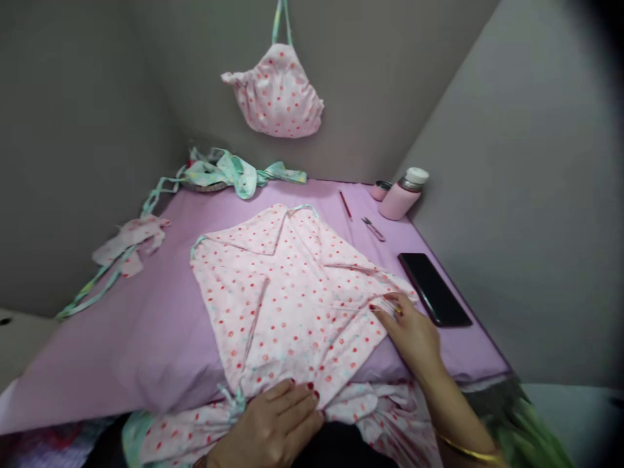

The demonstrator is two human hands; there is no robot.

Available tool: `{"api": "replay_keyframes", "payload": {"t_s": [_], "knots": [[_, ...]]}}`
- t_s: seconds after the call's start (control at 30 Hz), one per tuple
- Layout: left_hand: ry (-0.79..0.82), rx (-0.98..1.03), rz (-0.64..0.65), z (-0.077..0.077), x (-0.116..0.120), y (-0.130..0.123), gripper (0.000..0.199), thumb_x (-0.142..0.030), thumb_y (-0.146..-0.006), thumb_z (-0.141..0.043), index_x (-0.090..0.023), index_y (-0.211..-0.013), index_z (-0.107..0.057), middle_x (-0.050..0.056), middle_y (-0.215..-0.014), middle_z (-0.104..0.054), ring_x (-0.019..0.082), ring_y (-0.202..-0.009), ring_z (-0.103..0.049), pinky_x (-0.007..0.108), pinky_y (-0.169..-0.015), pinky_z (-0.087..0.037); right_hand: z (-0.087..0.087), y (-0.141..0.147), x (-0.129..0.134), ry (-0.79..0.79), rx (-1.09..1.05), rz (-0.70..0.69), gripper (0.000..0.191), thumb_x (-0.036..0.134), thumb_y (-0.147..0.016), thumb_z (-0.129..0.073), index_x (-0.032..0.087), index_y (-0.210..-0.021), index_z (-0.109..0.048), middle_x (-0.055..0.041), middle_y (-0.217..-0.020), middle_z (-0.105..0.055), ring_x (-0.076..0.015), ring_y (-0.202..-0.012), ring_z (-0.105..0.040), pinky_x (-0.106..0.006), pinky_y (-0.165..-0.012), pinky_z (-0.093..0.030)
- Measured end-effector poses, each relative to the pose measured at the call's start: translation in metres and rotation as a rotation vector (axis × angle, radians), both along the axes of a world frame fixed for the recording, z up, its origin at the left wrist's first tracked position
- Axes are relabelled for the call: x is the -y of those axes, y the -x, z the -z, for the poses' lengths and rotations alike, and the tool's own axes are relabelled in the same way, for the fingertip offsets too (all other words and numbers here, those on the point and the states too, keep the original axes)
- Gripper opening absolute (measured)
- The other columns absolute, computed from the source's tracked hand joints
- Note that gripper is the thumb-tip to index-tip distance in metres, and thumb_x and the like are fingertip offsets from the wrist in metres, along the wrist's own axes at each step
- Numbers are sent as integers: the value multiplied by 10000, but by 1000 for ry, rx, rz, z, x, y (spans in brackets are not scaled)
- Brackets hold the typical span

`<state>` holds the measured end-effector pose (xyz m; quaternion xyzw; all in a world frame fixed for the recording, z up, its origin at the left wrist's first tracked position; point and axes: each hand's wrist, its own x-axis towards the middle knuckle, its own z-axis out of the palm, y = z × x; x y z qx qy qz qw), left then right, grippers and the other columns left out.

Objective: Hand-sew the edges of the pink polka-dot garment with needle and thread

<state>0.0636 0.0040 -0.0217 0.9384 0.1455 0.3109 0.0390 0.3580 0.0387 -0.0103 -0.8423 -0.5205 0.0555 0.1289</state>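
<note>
Across a lilac-covered bench (121, 364) set in a corner between grey walls, we look down on a pink cloth (287, 305) printed with small red dots. It lies spread in the middle of the bench, its far corners folded inward, and its near end spills over the bench edge toward us in loose folds.

Our left hand (273, 426) lies on the near part of the cloth, open and palm down, fingers straight and close together, gripping nothing. Our right hand (412, 331) rests on the cloth's right side, fingers lightly curved over a fold; we cannot tell whether they pinch it. A gold bangle (468, 452) circles that wrist.

Just right of the cloth lies a black phone (433, 289). Farther along the bench are small snips (373, 229), a red pen (346, 205), a pink flask (402, 195) with a white cap, and a small pink cup (380, 190). In the far corner, a basket (205, 186) sits under a mint-and-white printed strip (229, 172). A pink scrap (129, 244) and a green tie (92, 292) lie at the bench's left edge. A dotted pink pouch (277, 94) hangs from the wall by a mint strap.
</note>
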Motion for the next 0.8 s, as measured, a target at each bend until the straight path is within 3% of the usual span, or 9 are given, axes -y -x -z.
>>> {"api": "replay_keyframes", "payload": {"t_s": [0.1, 0.17, 0.23, 0.3, 0.37, 0.43, 0.57, 0.67, 0.8], "knots": [[112, 29, -130, 10, 17, 37, 208, -159, -890, -477, -196, -1044, -612, 8, -969, -722, 126, -975, -629, 265, -970, -410, 4, -6, 2, -13, -48, -11, 422, 528, -731, -539, 234, -1033, -550, -45, -756, -644, -263, -739, -623, -287, -577, -379], [288, 172, -398, 13, 27, 62, 218, -169, -875, -483, -216, -1048, -608, 31, -978, -712, 149, -952, -636, 265, -873, -484, 2, -10, 5, -56, -139, -19, 485, 531, -695, -567, 213, -1060, -547, -29, -704, -611, -233, -660, -600, -283, -568, -390], [656, 383, -755, 12, 31, 78, 168, -244, -859, -501, -211, -968, -625, 48, -927, -708, 187, -881, -654, 281, -754, -534, -5, -7, 8, -157, -198, 13, 510, 519, -691, -573, 199, -1086, -542, -12, -675, -575, -196, -590, -562, -274, -550, -396], [1156, 593, -954, 9, 29, 80, 243, -398, -819, -536, -185, -879, -635, 51, -814, -706, 210, -774, -666, 288, -650, -544, -13, 8, 12, -286, -195, 29, 456, 492, -728, -549, 196, -1074, -551, 1, -648, -547, -166, -542, -522, -262, -536, -391], [1570, 749, -928, 7, 21, 70, 392, -544, -739, -566, -159, -768, -635, 36, -671, -678, 196, -645, -647, 270, -567, -522, -20, 37, 14, -354, -193, -82, 349, 446, -776, -518, 196, -1013, -577, -3, -651, -555, -150, -523, -505, -254, -534, -391], [1757, 823, -842, 7, 13, 57, 445, -591, -678, -600, -148, -645, -605, 12, -554, -620, 161, -532, -593, 245, -504, -477, -20, 73, 15, -327, -216, -333, 275, 393, -816, -492, 193, -978, -588, -32, -750, -614, -154, -590, -548, -254, -582, -420], [1794, 848, -765, 12, 5, 43, 401, -531, -635, -678, -145, -616, -572, -22, -504, -556, 117, -471, -517, 214, -476, -408, -5, 125, 12, -179, -161, -688, 275, 308, -844, -467, 174, -1066, -559, -94, -1018, -634, -224, -912, -589, -305, -767, -441], [1779, 881, -745, 15, 7, 45, 376, -506, -632, -691, -143, -647, -591, -24, -522, -564, 101, -473, -493, 200, -481, -376, 0, 133, 11, -85, -177, -642, 231, 247, -861, -408, 168, -1027, -548, -89, -943, -645, -224, -863, -601, -312, -720, -445], [1782, 900, -700, 17, 9, 50, 318, -450, -657, -692, -141, -696, -628, -23, -521, -572, 93, -459, -479, 196, -480, -357, -15, 134, 15, -64, -333, -681, 220, 205, -885, -345, 180, -874, -564, -56, -777, -608, -177, -729, -575, -280, -656, -425]]}}
